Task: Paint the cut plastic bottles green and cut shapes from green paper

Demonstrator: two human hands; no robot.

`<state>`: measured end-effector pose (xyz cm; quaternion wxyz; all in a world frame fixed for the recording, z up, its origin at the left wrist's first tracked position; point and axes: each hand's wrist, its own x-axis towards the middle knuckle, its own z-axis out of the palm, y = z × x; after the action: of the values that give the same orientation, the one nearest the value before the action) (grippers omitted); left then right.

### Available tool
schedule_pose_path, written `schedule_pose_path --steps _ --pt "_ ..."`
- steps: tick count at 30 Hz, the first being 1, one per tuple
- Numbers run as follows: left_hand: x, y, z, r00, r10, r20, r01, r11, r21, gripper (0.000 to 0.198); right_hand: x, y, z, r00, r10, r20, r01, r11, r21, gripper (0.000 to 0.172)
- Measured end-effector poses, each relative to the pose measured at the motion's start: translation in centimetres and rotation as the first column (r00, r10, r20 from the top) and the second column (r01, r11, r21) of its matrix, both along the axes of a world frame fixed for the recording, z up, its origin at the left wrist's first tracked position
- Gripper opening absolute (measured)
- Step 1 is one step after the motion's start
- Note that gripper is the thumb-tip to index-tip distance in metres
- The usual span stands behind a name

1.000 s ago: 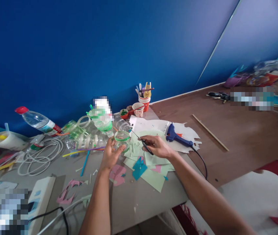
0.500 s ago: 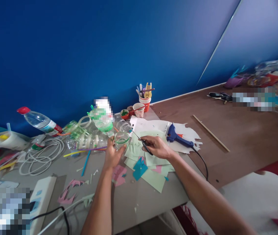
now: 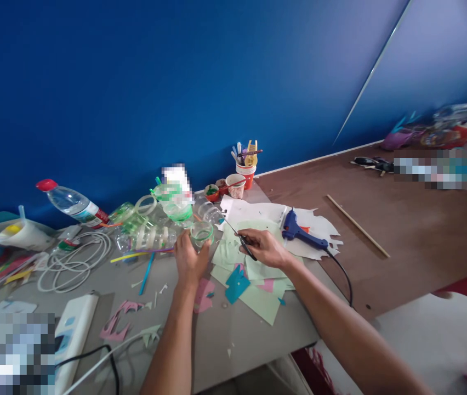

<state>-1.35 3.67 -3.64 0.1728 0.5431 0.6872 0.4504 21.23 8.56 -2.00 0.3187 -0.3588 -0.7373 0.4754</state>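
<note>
My left hand (image 3: 188,258) grips a short clear plastic ring with a green rim (image 3: 201,235), cut from a bottle, just above the grey table (image 3: 233,334). My right hand (image 3: 263,248) is closed on black-handled scissors (image 3: 239,240) whose thin blades point up and left toward the ring. Under both hands lie pale green paper sheets (image 3: 258,299), a teal paper cut-out (image 3: 237,282) and pink scraps (image 3: 204,293).
A blue glue gun (image 3: 301,235) with a black cord lies on white paper at right. Cut clear bottles (image 3: 151,230), a water bottle (image 3: 71,202), a white cable coil (image 3: 71,260), a power strip (image 3: 73,334) and cups of pens (image 3: 245,167) crowd the left and back. A wooden stick (image 3: 357,225) lies on the brown surface.
My left hand has turned the plastic ring slightly and lowered it toward the table. My right hand keeps the scissors in nearly the same place. The view has shifted a little.
</note>
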Motion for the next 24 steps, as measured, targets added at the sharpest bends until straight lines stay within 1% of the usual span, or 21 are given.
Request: schedule_pose_path --steps 2,3,5,9,11,13,15,17,19,21,22,24 --pt "0.1 0.0 -0.1 0.972 0.126 -0.197 -0.122 0.992 0.03 0.055 0.0 0.0 0.1 1.0 -0.003 0.012 0.003 1.0 0.011 0.031" --pt "0.2 0.0 -0.1 0.949 0.167 -0.267 -0.162 0.986 0.041 0.054 0.0 0.0 0.1 1.0 -0.007 0.018 0.007 1.0 0.013 0.031" --pt "0.2 0.0 -0.4 0.931 0.196 -0.307 -0.193 0.98 0.041 0.059 0.0 -0.1 0.2 1.0 -0.018 0.023 0.018 1.0 0.013 0.032" --pt "0.1 0.0 -0.6 0.937 0.235 -0.259 -0.232 0.972 0.044 0.077 0.0 0.0 0.2 1.0 -0.011 0.02 0.011 1.0 -0.002 0.032" --pt "0.1 0.0 -0.4 0.942 0.23 -0.244 -0.229 0.973 0.031 0.079 0.0 0.1 0.1 1.0 -0.011 0.015 0.011 1.0 0.001 0.031" --pt "0.2 0.0 0.0 0.945 0.227 -0.237 -0.225 0.974 0.035 0.076 0.0 0.2 -0.1 1.0 -0.021 0.005 0.021 1.0 0.002 0.032" --pt "0.3 -0.1 0.6 0.943 0.246 -0.222 -0.235 0.969 0.076 0.068 0.0 0.3 -0.2 1.0 -0.03 -0.01 0.03 1.0 -0.006 0.034" --pt "0.4 -0.3 1.4 0.942 0.288 -0.17 -0.263 0.952 0.156 0.06 0.0 0.3 -0.2 0.999 -0.029 -0.024 0.029 0.999 -0.017 0.034" --pt "0.2 -0.4 2.2 0.939 0.332 -0.086 -0.302 0.92 0.25 0.056 -0.1 0.2 0.0 0.999 -0.023 -0.027 0.023 0.999 -0.025 0.032" --pt "-0.4 -0.4 3.1 0.931 0.364 -0.019 -0.339 0.885 0.32 0.057 -0.1 0.1 0.1 0.999 -0.021 -0.028 0.02 0.999 -0.034 0.033" --pt "-0.8 -0.4 3.5 0.93 0.368 0.002 -0.348 0.876 0.334 0.059 -0.2 0.1 0.1 0.999 -0.021 -0.031 0.02 0.999 -0.039 0.034" --pt "-1.9 0.1 4.4 0.94 0.336 0.058 -0.338 0.896 0.288 0.064 -0.2 0.0 0.2 0.999 -0.024 -0.038 0.022 0.999 -0.047 0.035"
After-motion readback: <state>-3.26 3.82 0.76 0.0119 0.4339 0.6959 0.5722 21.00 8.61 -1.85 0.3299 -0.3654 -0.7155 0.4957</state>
